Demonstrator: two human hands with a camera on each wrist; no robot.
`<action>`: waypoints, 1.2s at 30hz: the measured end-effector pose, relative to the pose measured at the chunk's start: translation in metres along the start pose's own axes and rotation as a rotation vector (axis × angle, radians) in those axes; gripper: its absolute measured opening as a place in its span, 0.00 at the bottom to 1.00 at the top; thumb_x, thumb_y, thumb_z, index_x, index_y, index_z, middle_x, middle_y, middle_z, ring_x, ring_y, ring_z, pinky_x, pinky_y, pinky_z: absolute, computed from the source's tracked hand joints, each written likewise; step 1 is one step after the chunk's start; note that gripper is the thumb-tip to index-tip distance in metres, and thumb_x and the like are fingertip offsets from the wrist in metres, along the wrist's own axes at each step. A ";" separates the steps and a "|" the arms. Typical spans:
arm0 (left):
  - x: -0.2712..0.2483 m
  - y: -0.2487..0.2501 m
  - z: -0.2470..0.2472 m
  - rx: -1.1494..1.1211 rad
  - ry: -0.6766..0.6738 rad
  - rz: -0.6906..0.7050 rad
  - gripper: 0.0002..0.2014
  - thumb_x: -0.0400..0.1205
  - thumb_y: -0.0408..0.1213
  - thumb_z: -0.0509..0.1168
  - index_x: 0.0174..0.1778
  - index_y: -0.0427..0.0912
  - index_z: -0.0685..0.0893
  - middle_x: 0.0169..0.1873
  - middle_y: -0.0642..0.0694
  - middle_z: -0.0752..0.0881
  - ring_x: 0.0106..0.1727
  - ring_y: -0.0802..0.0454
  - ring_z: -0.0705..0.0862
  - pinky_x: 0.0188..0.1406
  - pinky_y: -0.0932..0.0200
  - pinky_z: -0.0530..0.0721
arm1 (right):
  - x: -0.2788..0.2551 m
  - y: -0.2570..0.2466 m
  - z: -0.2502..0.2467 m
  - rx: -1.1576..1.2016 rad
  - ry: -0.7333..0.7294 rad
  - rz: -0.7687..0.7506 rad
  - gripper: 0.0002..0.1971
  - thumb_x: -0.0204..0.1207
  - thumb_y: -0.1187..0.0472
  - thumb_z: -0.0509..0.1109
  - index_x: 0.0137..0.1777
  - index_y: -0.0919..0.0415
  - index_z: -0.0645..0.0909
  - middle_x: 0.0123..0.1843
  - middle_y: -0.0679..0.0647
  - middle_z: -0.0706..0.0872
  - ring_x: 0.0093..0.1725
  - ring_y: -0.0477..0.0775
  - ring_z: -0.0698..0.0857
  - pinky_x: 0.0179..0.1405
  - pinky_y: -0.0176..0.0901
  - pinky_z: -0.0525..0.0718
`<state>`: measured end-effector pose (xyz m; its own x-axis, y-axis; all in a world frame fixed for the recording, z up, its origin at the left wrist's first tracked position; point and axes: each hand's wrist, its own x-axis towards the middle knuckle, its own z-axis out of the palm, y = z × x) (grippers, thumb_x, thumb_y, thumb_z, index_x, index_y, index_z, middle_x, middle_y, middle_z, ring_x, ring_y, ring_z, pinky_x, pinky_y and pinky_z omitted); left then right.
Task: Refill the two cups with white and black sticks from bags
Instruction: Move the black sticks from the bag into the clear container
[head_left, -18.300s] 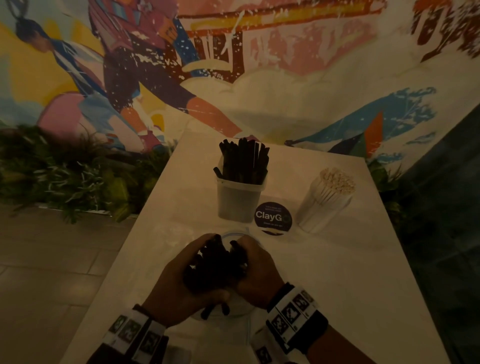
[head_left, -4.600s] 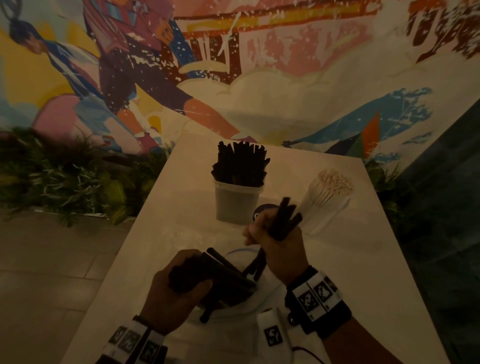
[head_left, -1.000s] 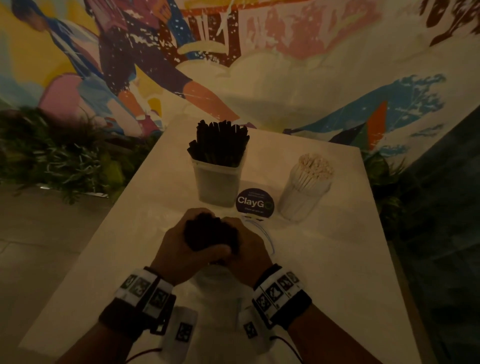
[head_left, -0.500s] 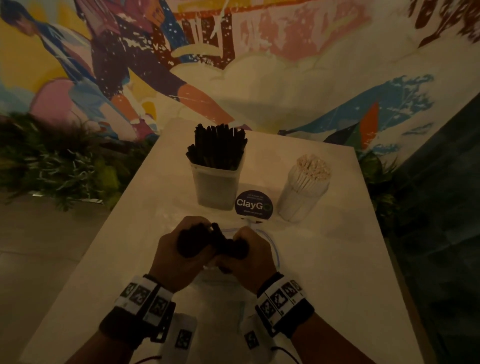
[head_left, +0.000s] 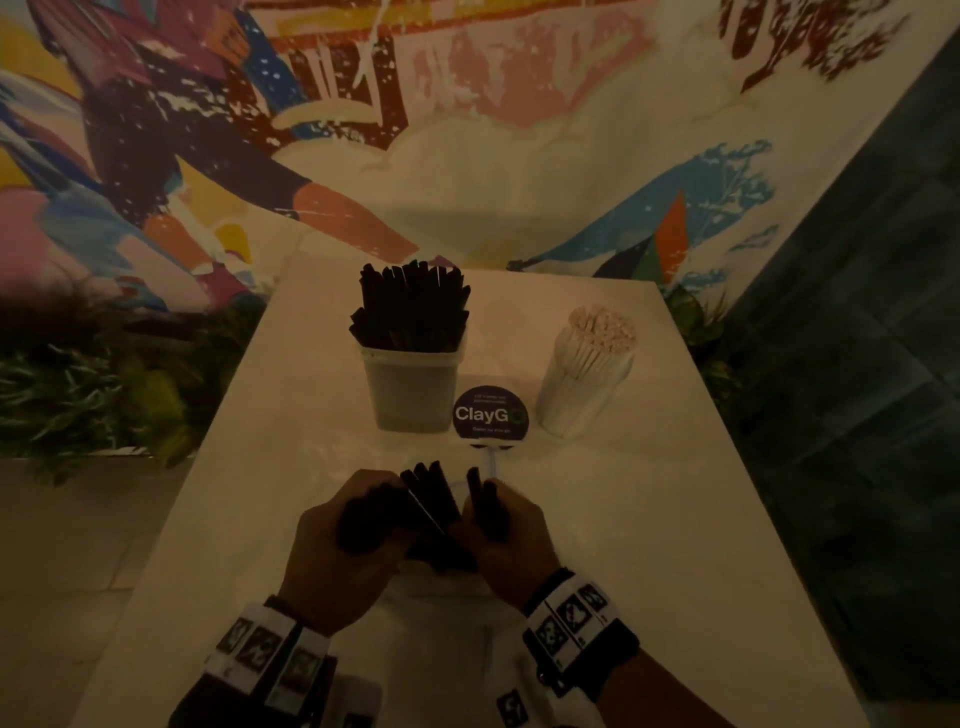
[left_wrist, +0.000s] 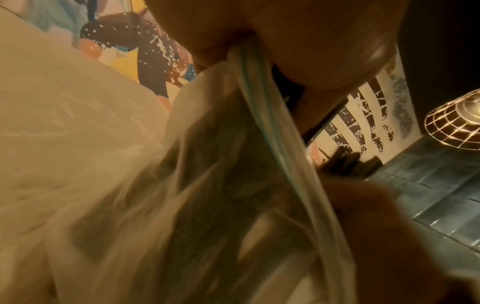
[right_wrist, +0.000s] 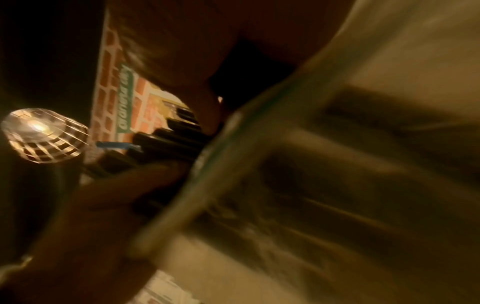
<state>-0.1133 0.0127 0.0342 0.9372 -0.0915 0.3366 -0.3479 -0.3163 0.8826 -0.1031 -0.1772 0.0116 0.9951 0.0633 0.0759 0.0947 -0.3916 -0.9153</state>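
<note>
A square translucent cup (head_left: 410, 387) at the table's middle is packed with upright black sticks (head_left: 410, 306). To its right a round cup (head_left: 582, 389) holds white sticks (head_left: 602, 327). Near the front edge, my left hand (head_left: 337, 545) grips a clear zip bag (head_left: 441, 613) around a bundle of black sticks (head_left: 431, 493) that pokes out of its mouth. My right hand (head_left: 506, 540) is curled round a few black sticks (head_left: 483, 501) beside that bundle. The left wrist view shows the bag's zip edge (left_wrist: 272, 123) pinched under my fingers. The right wrist view, blurred, shows black stick ends (right_wrist: 166, 144).
A round dark "ClayGo" sticker (head_left: 491, 413) sits between the two cups. The pale table (head_left: 675, 519) ends at a painted wall behind; green plants (head_left: 104, 395) line its left side, dark tiled floor its right. A caged lamp (left_wrist: 457, 123) hangs overhead.
The black stick ends have come up out of the bag between my hands, and my right hand now holds a few apart from the bundle. The cups have not moved.
</note>
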 end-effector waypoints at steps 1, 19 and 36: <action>-0.001 0.000 -0.001 -0.015 0.006 -0.003 0.18 0.68 0.52 0.68 0.51 0.77 0.77 0.48 0.71 0.84 0.47 0.66 0.85 0.44 0.64 0.85 | -0.002 0.002 0.000 -0.021 0.004 -0.001 0.11 0.66 0.58 0.71 0.35 0.66 0.76 0.33 0.55 0.80 0.35 0.46 0.79 0.37 0.44 0.80; -0.002 -0.002 0.002 -0.054 0.033 -0.095 0.12 0.66 0.47 0.69 0.45 0.62 0.81 0.43 0.59 0.85 0.41 0.55 0.87 0.39 0.44 0.88 | -0.003 -0.003 -0.010 0.295 0.023 0.115 0.14 0.69 0.73 0.72 0.28 0.57 0.76 0.26 0.51 0.78 0.29 0.45 0.77 0.34 0.42 0.77; -0.002 0.002 -0.001 0.011 0.016 -0.075 0.11 0.70 0.48 0.68 0.48 0.60 0.80 0.45 0.60 0.85 0.42 0.57 0.86 0.40 0.55 0.85 | 0.145 -0.181 -0.059 0.690 0.159 -0.525 0.16 0.67 0.80 0.67 0.34 0.58 0.72 0.33 0.56 0.78 0.36 0.50 0.79 0.41 0.42 0.81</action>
<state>-0.1164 0.0131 0.0358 0.9599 -0.0524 0.2754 -0.2768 -0.3323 0.9016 0.0260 -0.1513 0.2118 0.8250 -0.0689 0.5610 0.5538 0.2969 -0.7779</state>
